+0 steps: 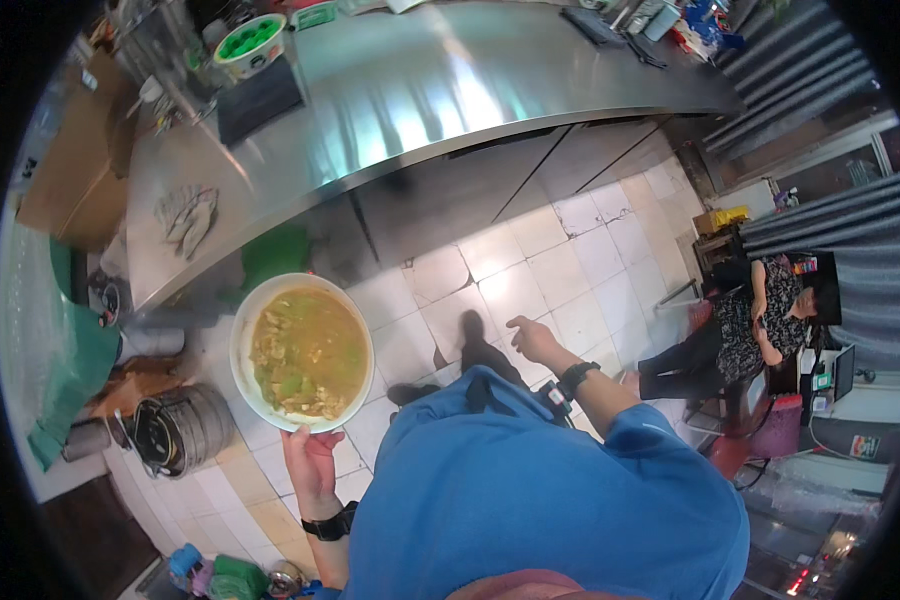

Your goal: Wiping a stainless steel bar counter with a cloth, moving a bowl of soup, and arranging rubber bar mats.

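My left hand [313, 459] grips the near rim of a large white bowl [240, 360], its thumb against the edge. Yellowish-brown soup [322, 330] with green pieces and pale, egg-like bits fills much of the bowl. The bowl is held above the tiled floor, in front of the stainless-steel counter's left end. On the other side of my body, my right hand [538, 342] hangs over the floor, holding nothing, its fingers loosely bent and partly apart. Black bands circle both wrists.
The stainless-steel counter [390, 90] carries a tub of green items [251, 41], a dark flat object [259, 101] and striped gloves [187, 217]. A metal pot [195, 431] stands on the floor at left. A seated person [757, 322] is at right, near a red stool [731, 454].
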Demonstrator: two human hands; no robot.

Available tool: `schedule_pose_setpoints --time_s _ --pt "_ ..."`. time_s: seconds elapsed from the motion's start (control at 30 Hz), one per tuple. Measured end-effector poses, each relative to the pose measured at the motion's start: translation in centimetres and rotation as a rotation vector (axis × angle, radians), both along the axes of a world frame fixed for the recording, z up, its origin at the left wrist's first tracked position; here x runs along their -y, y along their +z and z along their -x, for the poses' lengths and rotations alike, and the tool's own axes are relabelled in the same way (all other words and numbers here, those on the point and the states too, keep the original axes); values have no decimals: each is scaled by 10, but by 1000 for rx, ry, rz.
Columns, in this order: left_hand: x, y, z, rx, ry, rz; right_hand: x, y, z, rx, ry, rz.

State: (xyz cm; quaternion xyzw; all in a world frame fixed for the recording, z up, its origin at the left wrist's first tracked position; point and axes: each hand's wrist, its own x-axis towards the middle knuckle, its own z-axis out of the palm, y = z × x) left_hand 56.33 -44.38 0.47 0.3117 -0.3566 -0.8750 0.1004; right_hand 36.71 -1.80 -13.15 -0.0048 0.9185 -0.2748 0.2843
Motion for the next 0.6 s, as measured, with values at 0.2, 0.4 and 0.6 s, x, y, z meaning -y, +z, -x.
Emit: schedule_pose_setpoints --time_s 0.2,0.4,0.6 --pt "13 16 -7 -38 -91 -13 3 10 74 -393 82 -48" --pt "2 2 -4 -76 -83 26 23 73 260 -1065 98 -239" --pt "-39 31 15 -32 -6 -33 49 89 332 -865 237 -198"
